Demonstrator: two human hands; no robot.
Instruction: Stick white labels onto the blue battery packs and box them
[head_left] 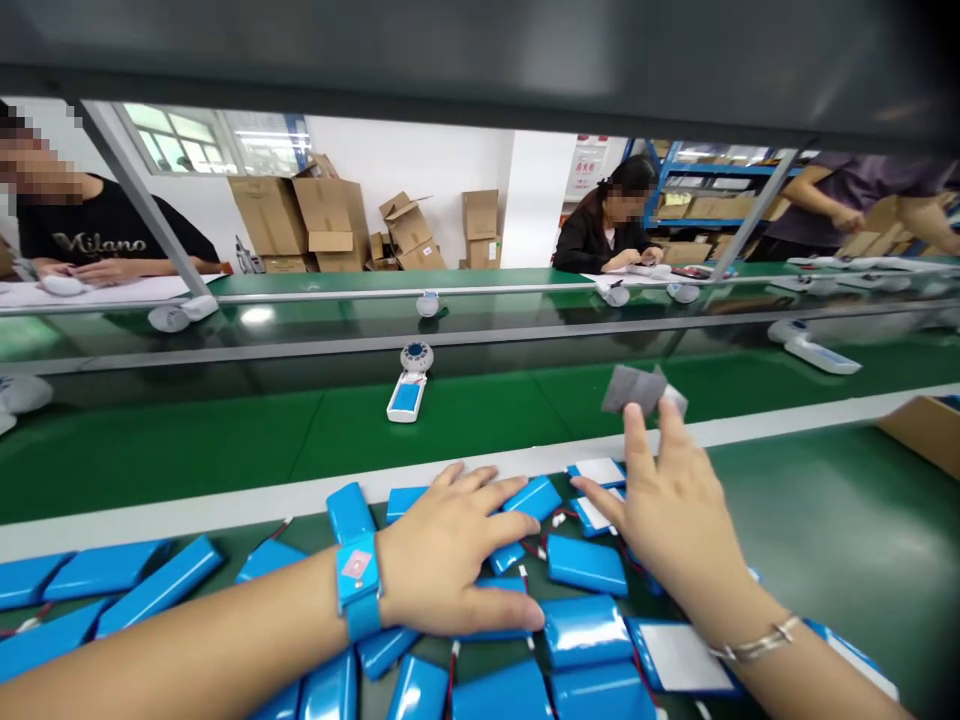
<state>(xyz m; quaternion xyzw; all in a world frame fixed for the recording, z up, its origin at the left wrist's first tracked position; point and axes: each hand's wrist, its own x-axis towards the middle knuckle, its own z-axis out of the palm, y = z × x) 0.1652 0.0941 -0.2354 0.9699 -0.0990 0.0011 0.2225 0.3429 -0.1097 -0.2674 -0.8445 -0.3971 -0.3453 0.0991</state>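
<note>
Inside the white case point(403, 416) on the belt point(225, 440), a battery point(407, 397); inside the carton point(926, 435), something blue point(951, 401). With left hand point(442, 560) spread over loose batteries point(589, 565); with right hand point(675, 510) open, touching grey scraps point(634, 388).

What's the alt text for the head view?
Left hand spread over blue packs on a green bench; right hand with a grey piece at its fingertips. Beyond, white devices on a green belt, people opposite.
</note>
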